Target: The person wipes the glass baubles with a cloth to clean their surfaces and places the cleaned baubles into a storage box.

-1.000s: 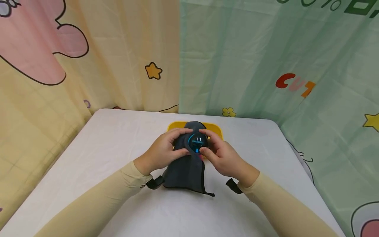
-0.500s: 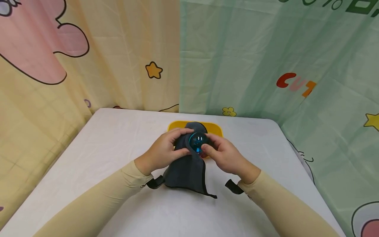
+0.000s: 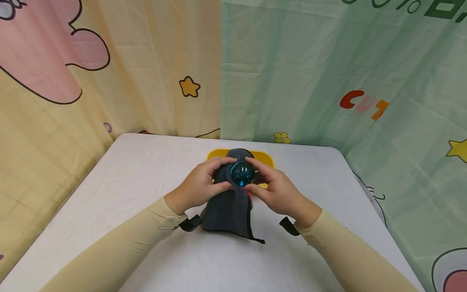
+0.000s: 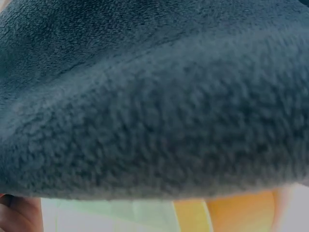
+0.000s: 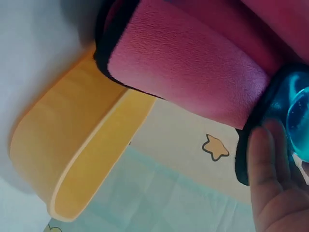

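Observation:
A see-through blue ball [image 3: 242,173] is held up over the front of a yellow bin, against a cloth [image 3: 228,213], dark grey on one face and pink on the other, with black edging. My left hand [image 3: 198,184] grips the cloth behind the ball's left side, thumb below and fingers above. My right hand [image 3: 279,192] pinches the ball from the right, index finger at its top and thumb at its bottom. Grey pile [image 4: 154,111] fills most of the left wrist view. Seen from the right wrist, the pink face [image 5: 188,63] hangs beside the blue ball [image 5: 300,123].
The yellow bin [image 3: 268,157] stands behind the hands on the white table [image 3: 157,162], partly hidden by cloth and hands. Patterned curtains [image 3: 284,73] close off the back and sides. A cloth corner trails toward the front of the table.
The right index finger shifted off the ball's top to its side, then came back over the top, with the thumb moving lower. The ball's reflections changed; the left hand barely moved.

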The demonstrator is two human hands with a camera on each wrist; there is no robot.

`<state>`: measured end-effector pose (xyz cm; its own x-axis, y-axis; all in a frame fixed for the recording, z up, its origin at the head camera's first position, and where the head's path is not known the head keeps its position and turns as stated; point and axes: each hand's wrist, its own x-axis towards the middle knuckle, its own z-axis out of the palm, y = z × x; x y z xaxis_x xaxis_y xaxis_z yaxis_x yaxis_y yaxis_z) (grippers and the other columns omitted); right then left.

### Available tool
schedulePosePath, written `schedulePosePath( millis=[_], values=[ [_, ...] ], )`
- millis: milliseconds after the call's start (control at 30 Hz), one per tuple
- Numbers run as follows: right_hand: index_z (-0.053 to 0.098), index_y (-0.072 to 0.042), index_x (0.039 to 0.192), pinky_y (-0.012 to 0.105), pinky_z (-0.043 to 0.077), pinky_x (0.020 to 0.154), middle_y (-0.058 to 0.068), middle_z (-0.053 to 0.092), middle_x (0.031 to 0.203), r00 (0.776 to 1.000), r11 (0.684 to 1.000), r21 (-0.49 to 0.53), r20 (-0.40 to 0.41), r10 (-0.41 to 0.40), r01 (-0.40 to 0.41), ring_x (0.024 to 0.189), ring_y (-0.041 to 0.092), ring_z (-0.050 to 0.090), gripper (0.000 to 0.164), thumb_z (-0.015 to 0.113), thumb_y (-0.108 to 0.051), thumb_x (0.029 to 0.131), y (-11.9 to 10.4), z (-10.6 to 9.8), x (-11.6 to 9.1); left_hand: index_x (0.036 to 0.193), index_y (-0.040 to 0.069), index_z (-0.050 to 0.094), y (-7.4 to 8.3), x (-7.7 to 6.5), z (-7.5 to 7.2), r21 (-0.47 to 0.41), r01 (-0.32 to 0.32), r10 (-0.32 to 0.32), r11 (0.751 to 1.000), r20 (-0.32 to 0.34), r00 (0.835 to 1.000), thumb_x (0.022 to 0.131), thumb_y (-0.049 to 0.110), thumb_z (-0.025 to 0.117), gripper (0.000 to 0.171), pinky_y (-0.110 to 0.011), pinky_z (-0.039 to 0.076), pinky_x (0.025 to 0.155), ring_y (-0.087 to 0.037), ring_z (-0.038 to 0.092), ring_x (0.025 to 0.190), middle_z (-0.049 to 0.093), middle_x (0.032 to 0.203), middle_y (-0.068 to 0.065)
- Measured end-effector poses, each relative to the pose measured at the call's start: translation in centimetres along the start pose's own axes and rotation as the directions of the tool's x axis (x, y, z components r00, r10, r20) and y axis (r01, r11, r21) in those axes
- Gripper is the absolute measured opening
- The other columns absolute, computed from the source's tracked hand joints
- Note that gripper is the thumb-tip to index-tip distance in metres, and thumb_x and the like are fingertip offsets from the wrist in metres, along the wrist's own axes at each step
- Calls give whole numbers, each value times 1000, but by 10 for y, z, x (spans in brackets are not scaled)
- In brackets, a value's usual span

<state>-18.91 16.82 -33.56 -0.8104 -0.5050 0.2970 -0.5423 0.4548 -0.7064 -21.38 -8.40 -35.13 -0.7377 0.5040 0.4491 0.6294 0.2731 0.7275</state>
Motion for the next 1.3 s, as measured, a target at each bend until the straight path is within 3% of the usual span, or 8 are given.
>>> schedulePosePath(
  millis=[133, 267, 367, 633, 767, 933, 1133, 1300],
  values=[
    [43, -7, 155, 38, 63, 94, 13, 69, 127, 1000, 1000, 12, -28, 7, -6, 104, 22, 73, 68, 76, -11, 97, 1, 1, 1, 143, 7, 61, 0, 0, -1, 2, -1, 1, 1000, -2, 1000, 90, 8, 83, 57, -40, 52, 112, -23, 64, 128, 67, 139, -9],
    [50, -1, 147, 33, 64, 89, 17, 70, 116, 995, 981, 163, 24, 100, -103, 97, 25, 71, 43, 61, -15, 108, 2, 3, 1, 142, 7, 61, 0, 0, -2, -3, -6, 6, 1000, -2, 1000, 90, 8, 83, 57, -37, 54, 110, -22, 65, 126, 67, 139, -9],
    [53, 1, 146, 31, 63, 92, 18, 71, 120, 988, 960, 234, 44, 148, -154, 101, 27, 72, 40, 53, -20, 112, 2, 4, 1, 143, 8, 61, 0, 1, -2, -11, -9, 9, 1000, 5, 1000, 91, 8, 83, 57, -35, 54, 109, -22, 65, 124, 67, 139, -9],
    [32, -10, 164, 27, 62, 92, 18, 68, 133, 998, 991, 121, 26, 57, -60, 108, 28, 72, 67, 65, -13, 105, -4, 5, -4, 144, 7, 60, 0, -1, -1, -26, 3, -3, 1000, 14, 1000, 91, 7, 83, 58, -35, 54, 110, -22, 65, 126, 66, 140, -9],
    [33, -12, 165, 33, 63, 92, 18, 64, 144, 998, 996, 90, 56, 20, -25, 113, 27, 74, 73, 69, -9, 102, -6, 1, -3, 143, 7, 60, 0, 0, -1, -11, -9, 9, 1000, 15, 1000, 91, 8, 83, 57, -37, 52, 113, -22, 64, 128, 66, 140, -8],
    [39, -14, 163, 38, 62, 97, 15, 64, 138, 999, 998, 56, 1, 33, -33, 110, 23, 72, 74, 75, -11, 98, -6, 0, -1, 143, 6, 59, 3, -1, -1, 0, -24, 24, 1000, 14, 1000, 91, 8, 82, 57, -39, 52, 112, -22, 64, 128, 66, 140, -9],
    [46, -1, 149, 29, 62, 90, 16, 67, 119, 993, 977, 178, 7, 119, -118, 101, 26, 69, 50, 66, -13, 105, -6, 1, 0, 143, 7, 60, 3, 0, -1, 0, -23, 23, 1000, 9, 1000, 91, 8, 83, 57, -37, 54, 110, -22, 65, 125, 67, 138, -9],
    [54, 3, 145, 37, 63, 95, 20, 70, 123, 989, 967, 208, 36, 144, -149, 103, 32, 71, 40, 50, -21, 113, -5, 3, 1, 143, 8, 60, 2, -1, -1, 7, -12, 12, 1000, 6, 1000, 91, 9, 83, 57, -38, 54, 111, -22, 65, 125, 66, 138, -9]
  ],
)
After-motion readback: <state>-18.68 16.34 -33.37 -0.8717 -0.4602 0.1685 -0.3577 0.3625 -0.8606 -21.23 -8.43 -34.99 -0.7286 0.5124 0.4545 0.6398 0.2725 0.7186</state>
